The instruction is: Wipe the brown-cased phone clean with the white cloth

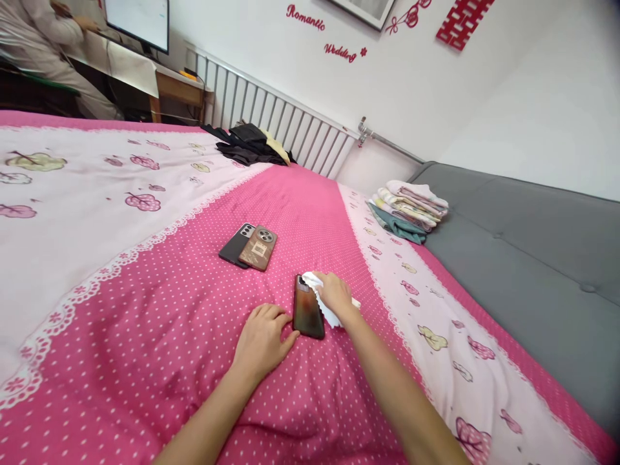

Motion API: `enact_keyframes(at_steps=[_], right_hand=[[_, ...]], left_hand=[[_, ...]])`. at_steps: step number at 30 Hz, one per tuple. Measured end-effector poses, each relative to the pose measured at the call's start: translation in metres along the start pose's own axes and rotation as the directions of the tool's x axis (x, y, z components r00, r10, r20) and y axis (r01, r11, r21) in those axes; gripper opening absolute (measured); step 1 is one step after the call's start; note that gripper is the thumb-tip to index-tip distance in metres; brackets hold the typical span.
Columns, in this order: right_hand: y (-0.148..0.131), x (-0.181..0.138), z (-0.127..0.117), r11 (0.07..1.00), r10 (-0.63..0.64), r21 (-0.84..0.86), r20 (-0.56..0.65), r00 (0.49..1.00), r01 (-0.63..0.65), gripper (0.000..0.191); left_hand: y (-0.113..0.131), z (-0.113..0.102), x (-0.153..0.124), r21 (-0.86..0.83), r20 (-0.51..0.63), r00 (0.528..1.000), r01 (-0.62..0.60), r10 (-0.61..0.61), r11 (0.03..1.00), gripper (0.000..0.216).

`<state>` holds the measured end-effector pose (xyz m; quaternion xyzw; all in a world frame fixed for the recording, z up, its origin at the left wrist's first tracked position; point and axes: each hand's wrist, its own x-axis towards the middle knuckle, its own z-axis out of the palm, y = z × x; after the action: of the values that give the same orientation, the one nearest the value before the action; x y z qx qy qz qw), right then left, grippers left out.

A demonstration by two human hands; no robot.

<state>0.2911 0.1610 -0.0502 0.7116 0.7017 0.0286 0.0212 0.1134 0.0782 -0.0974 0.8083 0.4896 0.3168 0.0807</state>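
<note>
Phone (307, 316) lies camera side up on the dotted bedspread (194, 336); the right hand (338, 295) grips a white cloth (327, 314) across its side, the left hand (263, 338) rests loosely spread alongside. Uneven pressure could tilt it on such soft support.

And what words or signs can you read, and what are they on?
"Romantic": on the wall.
"Wedding": also on the wall.
Red wall sign, top cut off: probably "囍".
Monitor: too blurred.
Label on brown phone: too small.
Phone partly under white cloth: nothing readable.
</note>
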Motion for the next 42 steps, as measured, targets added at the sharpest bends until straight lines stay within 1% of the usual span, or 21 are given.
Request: enact_keyframes(at_steps=[2,4,6,10,13,16,19,23,27,32,36,38,39,41,42], right_hand=[[0.0,0.001,0.0,1.0,-0.002,0.007,-0.005,1.0,0.002,0.041],[0.001,-0.008,-0.001,1.0,-0.017,0.013,-0.008,1.0,0.017,0.041],[0.002,-0.025,-0.002,0.999,-0.048,0.023,-0.012,0.999,0.048,0.042],[0.006,-0.074,-0.006,0.988,-0.139,0.071,-0.009,0.99,0.14,0.042],[0.006,-0.107,-0.011,0.971,-0.213,0.114,0.015,0.977,0.21,0.04],[0.003,-0.122,-0.015,0.959,-0.258,0.129,0.032,0.966,0.252,0.039],[-0.004,-0.115,-0.015,0.949,-0.281,0.155,0.016,0.96,0.275,0.038],[-0.019,-0.09,-0.008,0.935,-0.306,0.166,-0.067,0.95,0.313,0.038],[-0.029,-0.068,0.0,0.941,-0.292,0.141,-0.117,0.949,0.307,0.038],[-0.03,-0.056,0.004,0.939,-0.289,0.147,-0.157,0.944,0.312,0.04],[-0.025,-0.052,0.004,0.918,-0.293,0.219,-0.186,0.938,0.33,0.043],[-0.024,-0.051,0.002,0.893,-0.298,0.276,-0.232,0.926,0.357,0.045],[-0.024,-0.051,0.001,0.878,-0.293,0.307,-0.264,0.919,0.368,0.047],[-0.028,-0.053,-0.004,0.851,-0.249,0.373,-0.336,0.908,0.371,0.048],[-0.031,-0.054,-0.007,0.839,-0.215,0.403,-0.371,0.903,0.365,0.048]], left_hand=[[0.0,0.0,0.0,0.0,0.003,1.0,0.0,0.0,1.0,0.021],[0.0,0.0,0.0,0.0,0.002,1.0,-0.003,0.003,1.0,0.022],[-0.001,0.0,-0.001,0.001,0.001,1.0,-0.008,0.008,1.0,0.022],[-0.001,0.001,-0.001,0.006,0.004,1.0,-0.007,0.007,1.0,0.021],[-0.001,0.001,-0.001,0.005,0.012,1.0,-0.004,0.004,1.0,0.02],[-0.001,0.001,-0.001,0.003,0.013,1.0,-0.007,0.007,1.0,0.02],[-0.001,0.0,-0.001,0.003,0.017,1.0,-0.013,0.013,1.0,0.017],[-0.001,-0.001,-0.001,0.006,0.013,1.0,0.0,0.0,1.0,0.016],[-0.001,-0.001,-0.001,-0.006,0.003,1.0,0.017,-0.017,1.0,0.02],[0.0,0.001,0.0,-0.017,0.004,1.0,0.024,-0.024,1.0,0.025],[0.0,0.001,0.0,-0.042,-0.009,0.999,0.036,-0.037,0.998,0.026],[-0.002,0.001,-0.001,-0.09,-0.023,0.997,0.066,-0.069,0.994,0.031],[-0.003,0.001,-0.001,-0.137,-0.03,0.994,0.099,-0.103,0.986,0.037],[-0.005,-0.001,0.0,-0.302,-0.02,0.978,0.192,-0.207,0.934,0.05],[-0.005,-0.004,0.002,-0.419,-0.002,0.965,0.239,-0.264,0.876,0.055]])
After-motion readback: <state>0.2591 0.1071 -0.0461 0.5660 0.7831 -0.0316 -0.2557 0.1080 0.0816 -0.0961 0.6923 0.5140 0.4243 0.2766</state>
